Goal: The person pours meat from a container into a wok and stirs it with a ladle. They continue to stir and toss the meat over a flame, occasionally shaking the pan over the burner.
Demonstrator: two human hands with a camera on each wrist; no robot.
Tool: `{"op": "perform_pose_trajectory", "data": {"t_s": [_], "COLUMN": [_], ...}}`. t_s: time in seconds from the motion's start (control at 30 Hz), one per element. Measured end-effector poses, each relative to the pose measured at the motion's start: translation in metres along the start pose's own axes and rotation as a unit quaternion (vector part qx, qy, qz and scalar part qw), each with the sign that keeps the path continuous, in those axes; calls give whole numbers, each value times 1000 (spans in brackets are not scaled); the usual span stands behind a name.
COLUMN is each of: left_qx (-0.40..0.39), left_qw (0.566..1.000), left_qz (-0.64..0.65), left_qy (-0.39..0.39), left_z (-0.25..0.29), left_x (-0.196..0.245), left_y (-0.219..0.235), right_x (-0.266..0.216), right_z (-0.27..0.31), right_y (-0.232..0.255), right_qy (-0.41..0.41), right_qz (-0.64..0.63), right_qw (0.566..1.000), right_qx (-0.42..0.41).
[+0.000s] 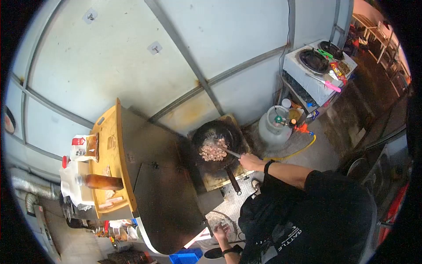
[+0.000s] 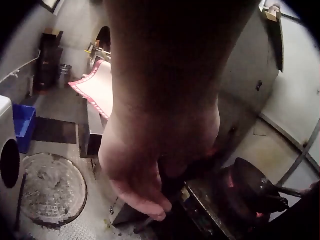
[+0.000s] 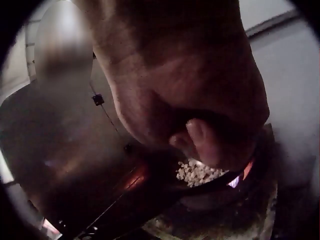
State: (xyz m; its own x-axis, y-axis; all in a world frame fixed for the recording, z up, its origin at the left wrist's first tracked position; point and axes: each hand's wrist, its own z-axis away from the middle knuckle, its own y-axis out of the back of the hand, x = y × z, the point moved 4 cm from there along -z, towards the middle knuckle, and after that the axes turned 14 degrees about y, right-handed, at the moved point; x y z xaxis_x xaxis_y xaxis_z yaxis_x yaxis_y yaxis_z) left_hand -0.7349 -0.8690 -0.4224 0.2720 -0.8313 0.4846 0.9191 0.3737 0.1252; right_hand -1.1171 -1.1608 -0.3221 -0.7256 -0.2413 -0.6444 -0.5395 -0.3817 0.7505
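A dark wok [image 1: 203, 132] sits on a stove at the centre of the head view, its handle [image 1: 233, 180] pointing toward the person. Small pale-pink chopped meat pieces [image 1: 212, 153] lie inside, with some steam above. My right hand [image 1: 251, 162] grips the long metal handle of a cooking utensil [image 1: 232, 153], whose far end reaches into the meat and is hidden there. Curled fingers and the meat [image 3: 197, 173] appear in the right wrist view. The left hand [image 1: 221, 231] hangs low, away from the wok, with loosely bent fingers around nothing.
Flame [image 3: 248, 170] shows beside the wok. Left of the stove is a dark counter [image 1: 162, 202]; beyond it, a yellow board [image 1: 105, 145] bears a brown bottle [image 1: 103, 181]. A gas cylinder [image 1: 272, 130] with a yellow hose [image 1: 303, 152] stands to the right. A blue bin [image 1: 187, 256] sits low.
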Motion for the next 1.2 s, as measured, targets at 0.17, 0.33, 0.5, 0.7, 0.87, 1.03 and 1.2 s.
{"op": "perform_pose_trajectory", "data": {"t_s": [0.17, 0.33, 0.5, 0.7, 0.87, 1.03, 1.2], "left_qx": [-46, -67, -50, -56, -107, -28, -79], "left_qw": [999, 998, 999, 998, 983, 999, 997], "left_qz": [-3, -11, 5, -25, 131, 19, 6], "left_qy": [-26, 11, 16, -3, 69, 28, -20], "left_z": [-9, -20, -18, -10, -19, -7, 2], "left_x": [4, -12, -17, -8, -22, -25, -10], "left_y": [-13, -19, -17, -18, -11, -15, -24], "right_x": [7, 24, 15, 9, 12, 8, 16], "right_z": [2, 2, -4, -19, -29, -30, -35], "right_y": [10, 4, -5, -33, -30, -14, -5], "right_qy": [-45, -1, -88, -83, -124, -101, -52], "right_qz": [-38, 16, -123, -128, -146, -143, -52], "right_qw": [998, 998, 988, 988, 981, 984, 997], "right_qx": [-28, -61, -8, -18, -11, 22, -13]}}
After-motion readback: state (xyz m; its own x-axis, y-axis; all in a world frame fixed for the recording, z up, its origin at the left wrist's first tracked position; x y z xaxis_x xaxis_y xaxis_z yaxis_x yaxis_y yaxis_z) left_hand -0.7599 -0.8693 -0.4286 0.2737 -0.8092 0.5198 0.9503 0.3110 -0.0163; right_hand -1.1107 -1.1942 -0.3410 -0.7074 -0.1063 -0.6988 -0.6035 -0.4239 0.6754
